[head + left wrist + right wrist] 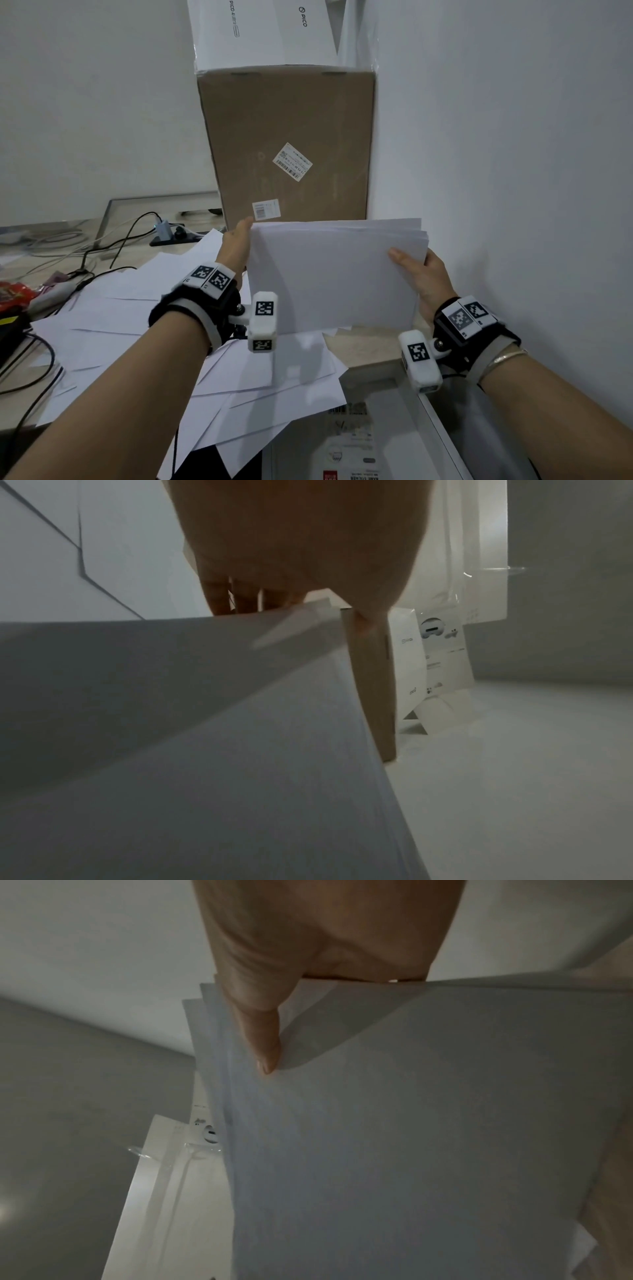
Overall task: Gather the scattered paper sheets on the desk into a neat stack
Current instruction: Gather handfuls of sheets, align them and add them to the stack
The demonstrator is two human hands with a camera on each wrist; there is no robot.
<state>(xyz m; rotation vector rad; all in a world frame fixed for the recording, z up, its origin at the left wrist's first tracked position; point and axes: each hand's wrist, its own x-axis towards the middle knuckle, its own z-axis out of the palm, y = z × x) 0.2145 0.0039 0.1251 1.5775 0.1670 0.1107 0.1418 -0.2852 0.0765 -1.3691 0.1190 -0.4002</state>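
Observation:
A bundle of white paper sheets (334,274) stands upright above the desk, its top edges fanned a little. My left hand (236,245) holds its left edge, fingers hidden behind the sheets. At the right edge my right hand (419,274) grips the bundle, thumb lying across the front. The right wrist view shows that thumb (263,1037) pressing the paper sheets (411,1123). In the left wrist view the bundle (188,737) fills the lower left, with fingertips (219,599) behind it. More loose sheets (144,329) lie scattered and overlapping on the desk below and to the left.
A tall brown cardboard box (287,144) stands right behind the bundle, with a white box (263,31) on top. The wall (513,171) is close on the right. Cables (113,246) and a red packet (13,291) lie at the left. A grey printed package (359,438) lies at the front.

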